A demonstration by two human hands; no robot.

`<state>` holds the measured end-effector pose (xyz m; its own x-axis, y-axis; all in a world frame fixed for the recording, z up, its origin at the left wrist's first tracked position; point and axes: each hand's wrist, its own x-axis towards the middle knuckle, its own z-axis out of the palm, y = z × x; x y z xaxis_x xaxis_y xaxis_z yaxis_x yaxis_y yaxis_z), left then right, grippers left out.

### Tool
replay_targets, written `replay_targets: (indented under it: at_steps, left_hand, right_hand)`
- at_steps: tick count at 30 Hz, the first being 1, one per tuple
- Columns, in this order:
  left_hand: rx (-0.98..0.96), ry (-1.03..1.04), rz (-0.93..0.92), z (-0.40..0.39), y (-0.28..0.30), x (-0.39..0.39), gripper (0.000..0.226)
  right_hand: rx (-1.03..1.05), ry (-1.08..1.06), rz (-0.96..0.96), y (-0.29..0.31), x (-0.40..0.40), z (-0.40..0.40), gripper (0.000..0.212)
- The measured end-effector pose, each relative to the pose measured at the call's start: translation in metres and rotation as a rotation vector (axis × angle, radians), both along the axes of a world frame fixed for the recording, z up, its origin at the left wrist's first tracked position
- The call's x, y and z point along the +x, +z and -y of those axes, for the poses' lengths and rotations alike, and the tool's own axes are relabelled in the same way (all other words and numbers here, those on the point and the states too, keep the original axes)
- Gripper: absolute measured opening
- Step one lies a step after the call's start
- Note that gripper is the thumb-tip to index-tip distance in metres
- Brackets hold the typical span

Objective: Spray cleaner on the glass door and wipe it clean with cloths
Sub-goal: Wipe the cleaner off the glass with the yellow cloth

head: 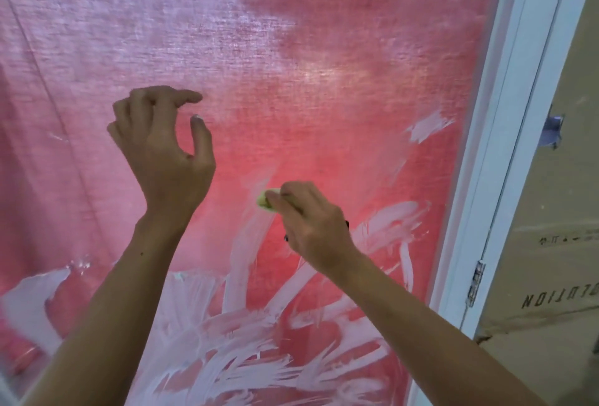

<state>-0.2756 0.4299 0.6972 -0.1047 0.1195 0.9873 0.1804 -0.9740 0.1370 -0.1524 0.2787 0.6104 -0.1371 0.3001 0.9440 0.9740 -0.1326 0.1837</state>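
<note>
The glass door [324,49] fills the view, with a red cloth hanging behind it. White smeared streaks of cleaner [246,350] cover its lower half and run up toward the right. My right hand [311,224] grips a small yellow-green pad [267,200] and presses it against the glass near the middle. A bit of something dark shows under this hand. My left hand [162,149] is raised to the left of it, fingers loosely curled, holding nothing and apart from the glass.
The white door frame [505,146] runs down the right side, with a metal hinge [476,282] low on it. Brown cardboard with printed letters [557,243] covers the wall beyond the frame.
</note>
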Motion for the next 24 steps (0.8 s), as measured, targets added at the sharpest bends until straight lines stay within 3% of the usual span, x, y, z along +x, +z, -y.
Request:
replay_targets:
  at_steps: [3, 9, 12, 16, 18, 24]
  left_hand:
    - [0.055, 0.019, 0.041, -0.016, -0.003, -0.007, 0.025]
    - [0.146, 0.021, 0.016, -0.037, -0.006, -0.004, 0.025]
    - [0.155, 0.034, 0.025, -0.038, -0.009, -0.003, 0.025]
    - [0.185, 0.053, 0.017, -0.042, -0.01, -0.004, 0.025]
    - [0.19, 0.057, 0.018, -0.044, -0.011, -0.005, 0.025]
    - [0.191, 0.03, 0.0, -0.045, -0.014, -0.007, 0.026]
  right_hand:
    - [-0.073, 0.028, -0.087, 0.006, 0.0, 0.006, 0.026]
    - [0.334, -0.049, -0.279, 0.059, 0.025, 0.012, 0.03]
    - [0.206, -0.021, -0.259, 0.023, 0.003, -0.008, 0.023]
    - [-0.01, 0.01, -0.006, -0.02, -0.026, -0.022, 0.027]
    - [-0.025, 0.033, -0.083, -0.017, -0.023, -0.02, 0.034]
    - [0.463, -0.071, -0.337, 0.061, 0.006, -0.005, 0.031]
